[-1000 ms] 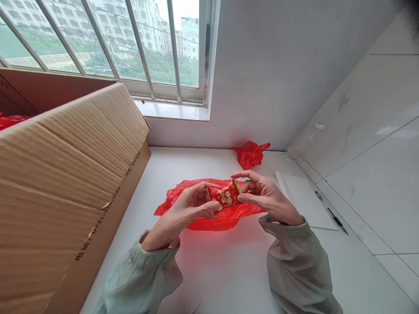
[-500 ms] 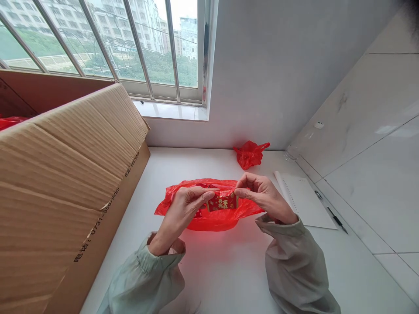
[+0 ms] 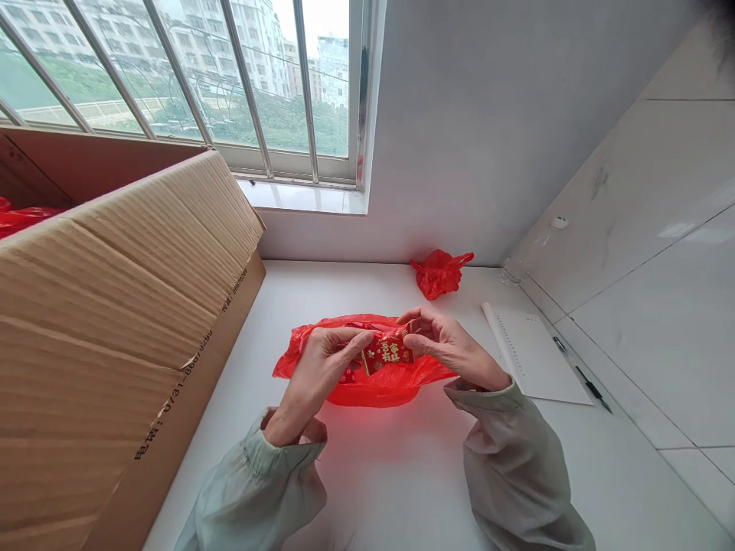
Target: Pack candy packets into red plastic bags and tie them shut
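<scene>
Both hands hold one small red packet [image 3: 389, 350] with gold characters on it. Thumb and fingers of my left hand [image 3: 326, 361] pinch its left end. My right hand [image 3: 451, 346] is closed on its right end, thumb on the front. Beneath the packet, a red plastic bag [image 3: 373, 394] lies spread on the white table [image 3: 367, 474]. More red printed packets [image 3: 347, 376] show in the bag, partly hidden by my left hand; I cannot tell how many.
A large cardboard box [image 3: 115, 321] stands at the left, with red plastic [image 3: 26, 220] inside. A crumpled red bag [image 3: 439, 273] sits by the back wall. To the right lie a spiral notebook [image 3: 540, 352] and a black pen [image 3: 593, 388]. A barred window [image 3: 258, 84] is behind.
My right hand has shifted a little left, and its grip has moved from the packet's top right corner to its right side. The packet is now slightly tilted.
</scene>
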### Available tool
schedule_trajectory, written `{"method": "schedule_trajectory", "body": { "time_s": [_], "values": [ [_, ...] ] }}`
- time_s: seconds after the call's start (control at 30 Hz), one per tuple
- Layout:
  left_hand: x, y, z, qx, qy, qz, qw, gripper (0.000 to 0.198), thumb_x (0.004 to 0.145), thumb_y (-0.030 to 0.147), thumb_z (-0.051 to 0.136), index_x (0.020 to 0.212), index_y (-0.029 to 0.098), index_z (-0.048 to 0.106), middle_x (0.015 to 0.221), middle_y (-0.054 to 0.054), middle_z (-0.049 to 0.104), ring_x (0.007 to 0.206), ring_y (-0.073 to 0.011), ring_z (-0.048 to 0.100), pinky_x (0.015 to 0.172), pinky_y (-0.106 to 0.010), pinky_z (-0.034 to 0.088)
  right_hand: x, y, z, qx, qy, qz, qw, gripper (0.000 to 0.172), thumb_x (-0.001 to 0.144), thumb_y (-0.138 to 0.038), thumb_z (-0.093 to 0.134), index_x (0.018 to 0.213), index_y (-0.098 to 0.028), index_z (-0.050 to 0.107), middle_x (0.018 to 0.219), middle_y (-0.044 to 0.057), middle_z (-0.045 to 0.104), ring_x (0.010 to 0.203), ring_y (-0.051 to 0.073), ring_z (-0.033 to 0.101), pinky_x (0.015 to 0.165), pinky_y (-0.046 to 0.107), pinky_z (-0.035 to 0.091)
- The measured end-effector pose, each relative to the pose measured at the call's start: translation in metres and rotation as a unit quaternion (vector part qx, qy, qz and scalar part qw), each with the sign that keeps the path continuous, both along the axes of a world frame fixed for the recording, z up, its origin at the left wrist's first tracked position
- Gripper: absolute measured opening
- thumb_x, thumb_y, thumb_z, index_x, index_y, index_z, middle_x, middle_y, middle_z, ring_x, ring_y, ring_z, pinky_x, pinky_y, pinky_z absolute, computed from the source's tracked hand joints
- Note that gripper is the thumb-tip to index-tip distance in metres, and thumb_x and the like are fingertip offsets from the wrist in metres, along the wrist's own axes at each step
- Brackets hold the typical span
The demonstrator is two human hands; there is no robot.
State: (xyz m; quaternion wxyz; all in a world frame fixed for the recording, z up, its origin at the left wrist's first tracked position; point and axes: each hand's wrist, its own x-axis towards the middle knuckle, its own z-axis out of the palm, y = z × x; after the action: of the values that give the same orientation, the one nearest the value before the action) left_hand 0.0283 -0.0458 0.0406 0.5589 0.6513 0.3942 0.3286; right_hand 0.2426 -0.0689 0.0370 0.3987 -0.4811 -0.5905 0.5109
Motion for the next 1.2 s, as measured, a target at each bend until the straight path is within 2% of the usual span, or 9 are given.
{"method": "schedule_trajectory", "body": {
  "time_s": [0.1, 0.23, 0.37, 0.43, 0.6, 0.77, 0.9, 1.0, 1.2],
  "values": [
    [0.000, 0.000, 0.000, 0.002, 0.000, -0.001, 1.000, 0.044, 0.091, 0.050, 0.053, 0.065, 0.016, 0.063, 0.060, -0.001, 0.056, 0.060, -0.0145, 0.052, 0.060, -0.025, 0.043, -0.001, 0.000, 0.000, -0.007, 0.028, 0.028, 0.999, 0.028, 0.082, -0.043, 0.070, 0.086, -0.017, 0.061, 0.075, 0.000, 0.061, 0.069, 0.013, 0.057, 0.066, 0.027, 0.045],
    [-0.001, 0.000, 0.001, -0.002, -0.011, 0.011, 1.000, 0.041, 0.089, 0.046, 0.057, 0.062, 0.015, 0.060, 0.059, 0.000, 0.053, 0.059, -0.0120, 0.048, 0.057, -0.022, 0.043, -0.001, 0.000, 0.001, 0.013, 0.061, -0.007, 0.998, 0.026, 0.082, -0.038, 0.070, 0.074, -0.017, 0.057, 0.068, -0.002, 0.057, 0.064, 0.011, 0.054, 0.063, 0.026, 0.044],
    [0.002, -0.002, 0.003, -0.023, -0.060, -0.028, 0.998, 0.026, 0.089, 0.042, 0.061, 0.090, 0.018, 0.070, 0.077, -0.001, 0.064, 0.066, -0.0118, 0.057, 0.061, -0.021, 0.048, -0.002, 0.000, 0.002, 0.029, 0.057, -0.005, 0.998, 0.022, 0.083, -0.033, 0.069, 0.073, -0.017, 0.059, 0.068, -0.002, 0.058, 0.063, 0.011, 0.053, 0.062, 0.026, 0.042],
    [0.004, -0.002, 0.002, -0.040, -0.086, -0.054, 0.994, 0.027, 0.086, 0.040, 0.067, 0.104, 0.020, 0.069, 0.088, -0.002, 0.068, 0.070, -0.0118, 0.060, 0.063, -0.021, 0.050, -0.003, -0.001, 0.002, 0.036, 0.050, 0.002, 0.998, 0.020, 0.083, -0.033, 0.069, 0.074, -0.017, 0.060, 0.070, -0.001, 0.060, 0.065, 0.012, 0.055, 0.064, 0.028, 0.042],
    [0.008, -0.001, -0.006, -0.056, -0.098, -0.036, 0.993, 0.021, 0.081, 0.035, 0.073, 0.091, 0.016, 0.074, 0.079, -0.003, 0.070, 0.068, -0.0108, 0.062, 0.063, -0.019, 0.051, -0.007, -0.003, 0.003, 0.045, 0.047, 0.016, 0.998, 0.021, 0.083, -0.035, 0.068, 0.074, -0.017, 0.059, 0.071, 0.001, 0.062, 0.068, 0.015, 0.058, 0.067, 0.031, 0.045],
    [0.006, -0.001, -0.006, -0.034, -0.081, -0.007, 0.996, 0.023, 0.081, 0.037, 0.073, 0.091, 0.017, 0.076, 0.081, -0.004, 0.072, 0.075, -0.0149, 0.066, 0.069, -0.023, 0.054, -0.006, -0.004, 0.004, 0.048, 0.016, 0.018, 0.999, 0.022, 0.085, -0.034, 0.066, 0.073, -0.017, 0.058, 0.070, 0.001, 0.062, 0.069, 0.015, 0.059, 0.068, 0.030, 0.045],
    [0.007, -0.002, -0.004, -0.035, -0.071, 0.004, 0.997, 0.023, 0.082, 0.038, 0.071, 0.089, 0.017, 0.076, 0.074, -0.002, 0.070, 0.061, -0.0097, 0.060, 0.058, -0.018, 0.050, -0.009, -0.005, 0.006, 0.025, 0.009, 0.018, 0.999, 0.016, 0.083, -0.034, 0.068, 0.086, -0.019, 0.061, 0.080, 0.001, 0.065, 0.075, 0.015, 0.062, 0.070, 0.029, 0.048],
    [0.009, -0.003, -0.004, -0.034, -0.071, 0.004, 0.997, 0.024, 0.082, 0.038, 0.070, 0.086, 0.015, 0.076, 0.067, -0.001, 0.067, 0.055, -0.0083, 0.055, 0.053, -0.018, 0.046, -0.014, -0.006, 0.007, -0.005, 0.017, 0.029, 0.999, 0.026, 0.077, -0.032, 0.075, 0.096, -0.020, 0.061, 0.087, 0.002, 0.067, 0.083, 0.018, 0.066, 0.076, 0.031, 0.052],
    [0.008, -0.001, -0.003, -0.013, -0.034, 0.006, 0.999, 0.033, 0.088, 0.043, 0.062, 0.080, 0.013, 0.073, 0.062, -0.002, 0.064, 0.058, -0.0121, 0.057, 0.056, -0.021, 0.047, -0.017, -0.002, 0.002, 0.018, 0.028, 0.004, 0.999, 0.023, 0.081, -0.039, 0.069, 0.079, -0.018, 0.060, 0.077, 0.000, 0.063, 0.073, 0.014, 0.060, 0.069, 0.028, 0.050]
  ]
}}
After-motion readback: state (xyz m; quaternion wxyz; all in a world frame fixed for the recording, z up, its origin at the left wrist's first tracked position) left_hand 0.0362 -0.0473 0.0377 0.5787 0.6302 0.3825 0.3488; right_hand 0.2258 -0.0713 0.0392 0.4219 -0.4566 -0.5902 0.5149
